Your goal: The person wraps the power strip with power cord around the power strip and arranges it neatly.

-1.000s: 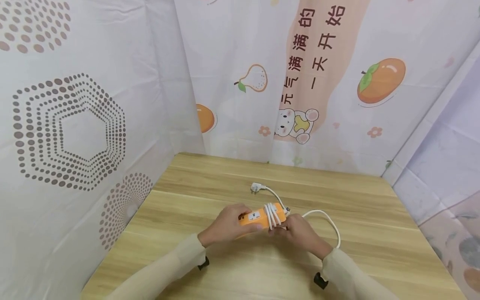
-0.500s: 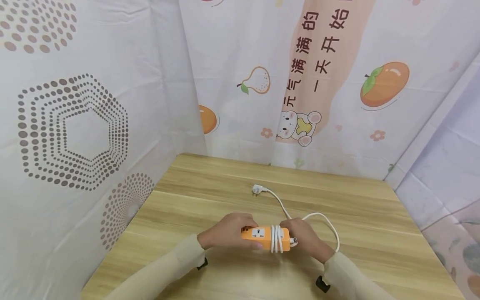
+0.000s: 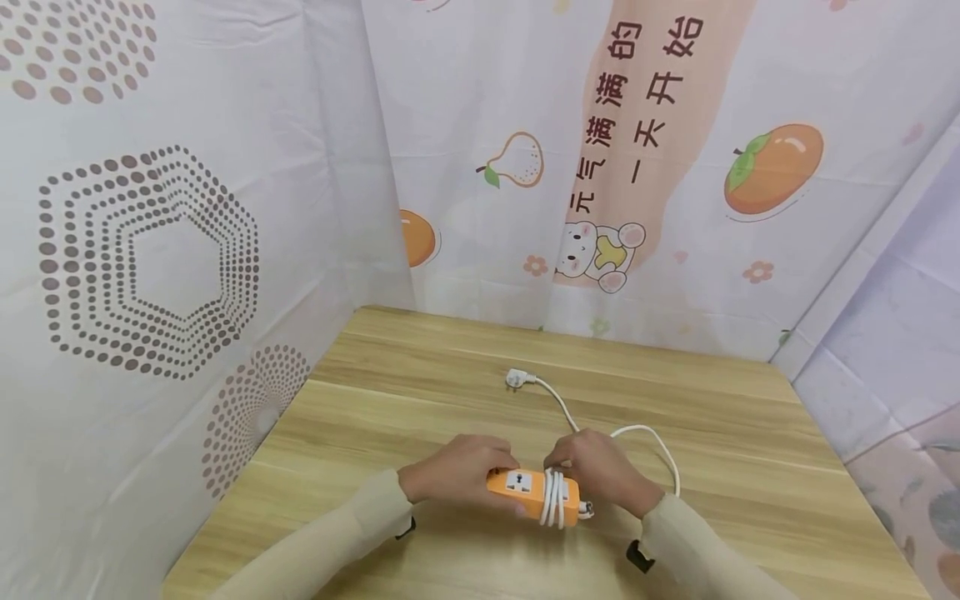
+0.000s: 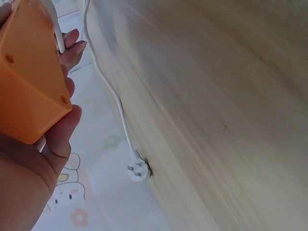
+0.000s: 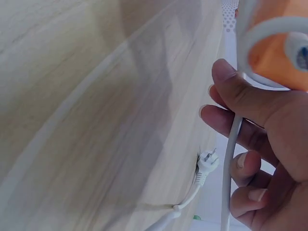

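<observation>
An orange power strip [image 3: 534, 506] with white sockets is held up over the table at the front middle of the head view. My left hand [image 3: 461, 473] grips its left end, thumb on the near side. White cord loops [image 3: 553, 498] are wound round its right part. Just beyond that end, my right hand [image 3: 600, 473] holds the cord; in the right wrist view the white cord [image 5: 229, 166] runs through its curled fingers. The strip's smooth underside [image 4: 36, 67] with screw holes faces the left wrist camera. A white plug [image 3: 516, 378] lies on the table farther back.
The wooden table [image 3: 360, 417] has printed white curtains [image 3: 465, 250] at its back and sides. A loose length of cord [image 3: 663, 450] arcs beside the right wrist. Black bands show beneath both sleeves.
The power strip has come nearer, and its right end has swung towards the person. My right hand has passed from the strip's near side to its far side with the cord.
</observation>
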Demonstrator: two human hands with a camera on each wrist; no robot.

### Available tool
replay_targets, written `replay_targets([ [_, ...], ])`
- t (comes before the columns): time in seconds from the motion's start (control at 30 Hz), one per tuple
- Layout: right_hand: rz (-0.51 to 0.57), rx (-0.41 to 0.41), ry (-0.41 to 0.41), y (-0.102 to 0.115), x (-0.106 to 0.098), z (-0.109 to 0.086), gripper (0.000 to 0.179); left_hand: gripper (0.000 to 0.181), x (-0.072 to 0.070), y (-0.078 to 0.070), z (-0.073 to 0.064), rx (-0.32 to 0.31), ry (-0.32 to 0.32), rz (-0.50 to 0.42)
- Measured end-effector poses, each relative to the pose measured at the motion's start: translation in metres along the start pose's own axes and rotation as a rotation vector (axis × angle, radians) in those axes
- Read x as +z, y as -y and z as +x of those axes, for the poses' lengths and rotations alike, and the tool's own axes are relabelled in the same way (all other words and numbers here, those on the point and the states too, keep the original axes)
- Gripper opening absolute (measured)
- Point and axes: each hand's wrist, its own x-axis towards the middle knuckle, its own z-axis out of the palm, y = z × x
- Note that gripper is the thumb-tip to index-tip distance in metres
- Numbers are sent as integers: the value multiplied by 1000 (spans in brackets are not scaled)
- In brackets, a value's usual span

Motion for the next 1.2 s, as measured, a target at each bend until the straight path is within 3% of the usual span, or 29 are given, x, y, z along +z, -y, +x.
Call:
replay_targets([
  [0.3,-86,-12,49,3,-4,6,10,52,-3,1,-1,20,16,113],
  [0.63,-83,-7,58,3,-8,8,7,55,-7,2,-2,59,2,140],
  [0.9,-45,16,4,-2,-5,11,7,56,-7,-1,-3,123,7,197],
  [1.2,-60,27,-3,2,-7,13,6,56,-2,-3,-4,126,13,263],
])
